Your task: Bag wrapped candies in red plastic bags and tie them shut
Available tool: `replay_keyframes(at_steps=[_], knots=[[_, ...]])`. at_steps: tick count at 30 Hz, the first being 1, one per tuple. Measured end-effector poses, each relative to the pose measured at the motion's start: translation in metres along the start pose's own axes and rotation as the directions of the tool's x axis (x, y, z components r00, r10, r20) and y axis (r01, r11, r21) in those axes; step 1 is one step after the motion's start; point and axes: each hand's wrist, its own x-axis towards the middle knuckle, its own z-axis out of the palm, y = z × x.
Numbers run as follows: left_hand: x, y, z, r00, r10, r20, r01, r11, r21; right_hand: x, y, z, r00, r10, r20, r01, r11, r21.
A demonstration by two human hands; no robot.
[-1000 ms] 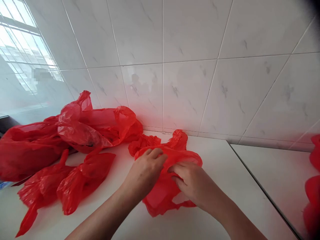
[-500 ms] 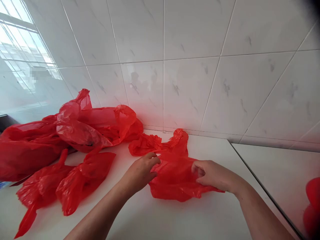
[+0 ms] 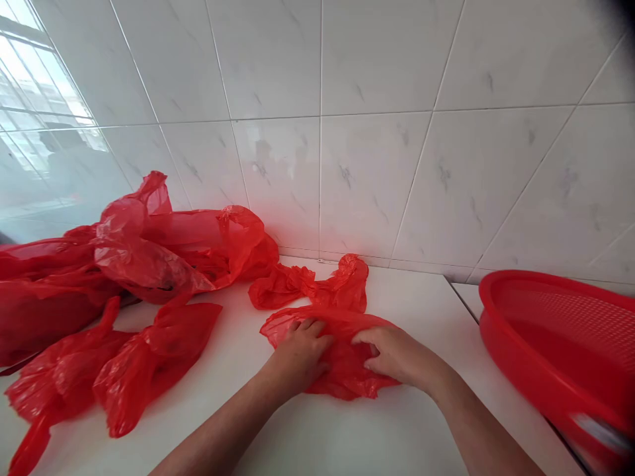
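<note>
A thin red plastic bag (image 3: 347, 360) lies spread and crumpled on the white table (image 3: 347, 443) in front of me. My left hand (image 3: 303, 354) rests on the bag's left part, its fingers apart and slightly bent. On the right part, my right hand (image 3: 389, 354) touches the film, with a gap showing between thumb and forefinger. Some fingertips of both hands are partly hidden against the film. Just behind lies another crumpled red bag (image 3: 342, 284), close to the wall.
Several filled or bunched red bags (image 3: 183, 258) are heaped at the left. Two knotted red bags (image 3: 153, 357) lie in front of them. A red plastic basket (image 3: 526, 337) with a perforated wall stands at the right. A tiled wall (image 3: 377, 185) closes off the back.
My left hand has moved right and down onto the bag. My right hand has shifted left and its fingers have spread. The bag has spread leftward; the basket has come into view at right.
</note>
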Motion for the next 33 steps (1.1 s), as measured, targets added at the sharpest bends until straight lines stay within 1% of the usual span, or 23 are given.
replay_keyframes(at_steps=[3,5,7,8,10,12,13,15,17,18,20,22,23,24,25,27,29,31,33], knots=[[-0.001,-0.003,0.006,0.994,-0.015,-0.108,0.014,1.000,-0.016,-0.005,-0.021,-0.009,0.986,-0.086,-0.140,0.077,0.995,-0.070],[-0.003,-0.002,0.005,0.980,-0.016,-0.198,0.012,1.000,-0.020,-0.008,-0.034,-0.013,0.954,-0.154,-0.257,0.124,0.984,-0.127],[-0.005,0.000,0.004,0.961,0.010,-0.277,-0.020,0.999,-0.031,-0.010,-0.041,-0.015,0.928,-0.196,-0.316,0.152,0.976,-0.159],[-0.007,0.001,0.003,0.953,0.043,-0.300,-0.057,0.998,-0.039,-0.010,-0.042,-0.015,0.921,-0.204,-0.333,0.159,0.975,-0.157],[-0.010,0.005,0.003,0.944,0.143,-0.298,-0.165,0.985,-0.050,-0.010,-0.038,-0.017,0.911,-0.191,-0.365,0.154,0.980,-0.130],[-0.012,0.009,0.005,0.939,0.243,-0.245,-0.262,0.964,-0.047,-0.011,-0.033,-0.020,0.902,-0.158,-0.403,0.131,0.987,-0.093],[-0.012,0.012,0.005,0.937,0.278,-0.210,-0.292,0.956,-0.039,-0.012,-0.032,-0.022,0.894,-0.144,-0.424,0.123,0.989,-0.076],[-0.013,0.015,0.007,0.940,0.305,-0.152,-0.310,0.951,-0.006,-0.018,-0.030,-0.025,0.871,-0.138,-0.472,0.126,0.990,-0.058],[-0.013,0.018,0.007,0.946,0.300,-0.123,-0.299,0.954,0.030,-0.030,-0.031,-0.028,0.849,-0.150,-0.506,0.135,0.989,-0.066],[-0.014,0.019,0.007,0.946,0.300,-0.121,-0.297,0.954,0.040,-0.037,-0.031,-0.028,0.846,-0.153,-0.510,0.133,0.988,-0.076],[-0.014,0.019,0.006,0.939,0.316,-0.135,-0.314,0.949,0.035,-0.057,-0.029,-0.027,0.862,-0.133,-0.489,0.098,0.991,-0.096],[-0.015,0.018,0.007,0.916,0.353,-0.191,-0.358,0.933,0.009,-0.079,-0.023,-0.026,0.880,-0.073,-0.469,0.021,0.993,-0.114],[-0.016,0.018,0.008,0.900,0.370,-0.230,-0.381,0.924,-0.005,-0.092,-0.017,-0.026,0.876,-0.035,-0.480,-0.030,0.991,-0.127],[-0.016,0.017,0.010,0.884,0.382,-0.268,-0.401,0.916,-0.016,-0.105,-0.010,-0.026,0.859,0.001,-0.511,-0.087,0.986,-0.144],[-0.016,0.016,0.011,0.869,0.393,-0.302,-0.419,0.908,-0.024,-0.118,-0.002,-0.028,0.827,0.034,-0.561,-0.151,0.975,-0.164],[-0.016,0.016,0.014,0.848,0.410,-0.334,-0.443,0.896,-0.025,-0.149,0.018,-0.034,0.729,0.075,-0.681,-0.296,0.931,-0.214],[-0.016,0.016,0.016,0.835,0.434,-0.339,-0.465,0.885,-0.012,-0.183,0.039,-0.044,0.614,0.093,-0.784,-0.463,0.847,-0.262],[-0.016,0.016,0.017,0.828,0.446,-0.341,-0.476,0.879,-0.007,-0.221,0.060,-0.056,0.538,0.091,-0.838,-0.592,0.748,-0.300],[-0.016,0.017,0.016,0.833,0.435,-0.343,-0.471,0.882,-0.025,-0.257,0.078,-0.071,0.554,0.080,-0.829,-0.628,0.694,-0.352]])
